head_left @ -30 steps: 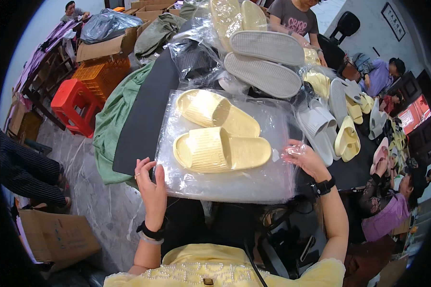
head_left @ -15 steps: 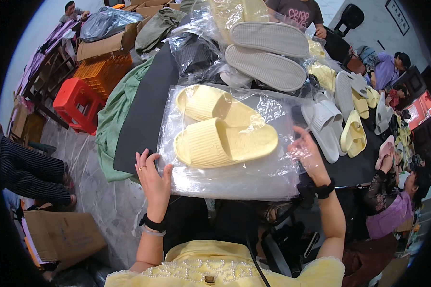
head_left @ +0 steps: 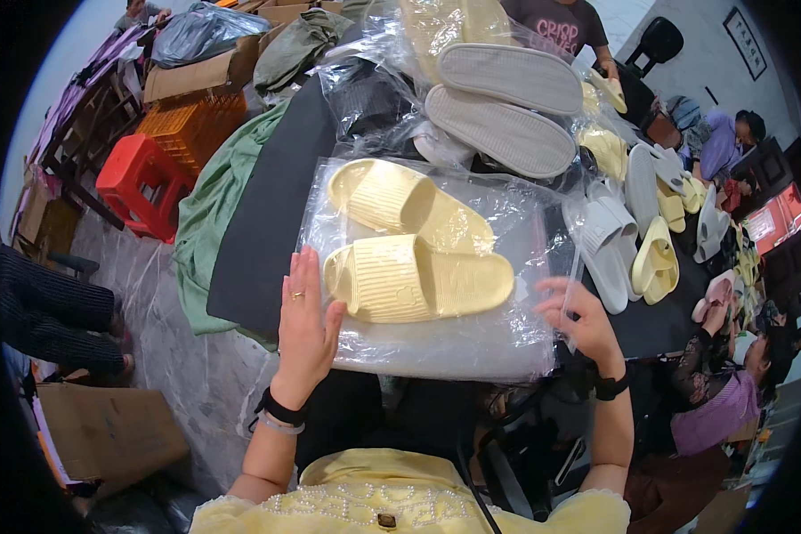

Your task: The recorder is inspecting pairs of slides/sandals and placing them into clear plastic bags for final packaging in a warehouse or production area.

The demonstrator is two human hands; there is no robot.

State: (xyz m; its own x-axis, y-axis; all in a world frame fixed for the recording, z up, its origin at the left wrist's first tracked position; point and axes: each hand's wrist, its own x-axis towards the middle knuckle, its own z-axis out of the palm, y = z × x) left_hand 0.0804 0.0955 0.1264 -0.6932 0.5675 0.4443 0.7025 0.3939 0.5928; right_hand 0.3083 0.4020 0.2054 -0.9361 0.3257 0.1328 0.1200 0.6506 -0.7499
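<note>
A pair of pale yellow slippers (head_left: 467, 287) lies in a clear plastic bag (head_left: 529, 214), toes to the left, on more clear plastic at the near edge of the black table. My left hand (head_left: 304, 325) is open, its fingers stretched out along the left edge of the bag beside the lower slipper's toe. At the bag's right edge, my right hand (head_left: 587, 325) has its fingers loosely bent and apart, beside the clear film. Whether its fingertips touch the film is hard to tell.
Grey slippers (head_left: 507, 133) lie soles up in plastic beyond the bag. Grey and yellow slippers (head_left: 656, 262) stand along the table to the right. A red stool (head_left: 142, 187), an orange crate (head_left: 187, 129) and a cardboard box (head_left: 107, 436) are at the left. Several other people sit or stand around.
My left hand has moved right and up onto the bag's left edge, its fingers now straight and together. My right hand has shifted slightly down. The slippers stay nearly in place.
</note>
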